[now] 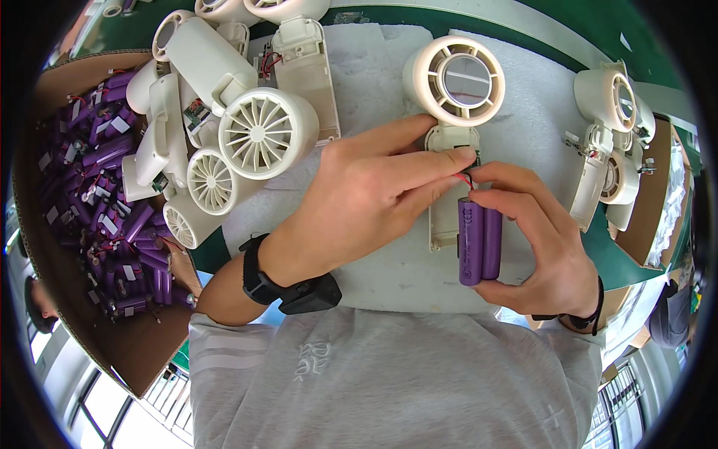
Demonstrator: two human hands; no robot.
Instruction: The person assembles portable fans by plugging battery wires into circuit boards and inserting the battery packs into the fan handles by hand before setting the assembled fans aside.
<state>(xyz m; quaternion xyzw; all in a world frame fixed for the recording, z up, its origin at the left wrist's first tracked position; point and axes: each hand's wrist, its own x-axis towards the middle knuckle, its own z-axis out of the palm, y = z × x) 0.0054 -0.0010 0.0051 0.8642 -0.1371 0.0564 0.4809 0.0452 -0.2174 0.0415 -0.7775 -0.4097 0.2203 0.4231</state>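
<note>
Before me lies a cream handheld fan with a round grille (454, 81) and an opened handle shell (443, 217). Fingers of my left hand (366, 191) are pinched together over the upper end of the handle, where thin red and black wires (469, 179) run into them. The tips cover most of the wire ends and a green circuit board. My right hand (542, 239) grips a purple pack of two cylindrical batteries (480, 243) from the right, thumb at the lower end and fingers near the wired top. The pack stands beside the shell, partly overlapping it.
At left, a cardboard box (127, 352) holds many purple battery packs (112, 153). Cream fan bodies (258, 135) are piled next to it. More opened fans (602, 150) lie at right, near another box (658, 209). White foam sheeting (366, 67) covers the green table (550, 22).
</note>
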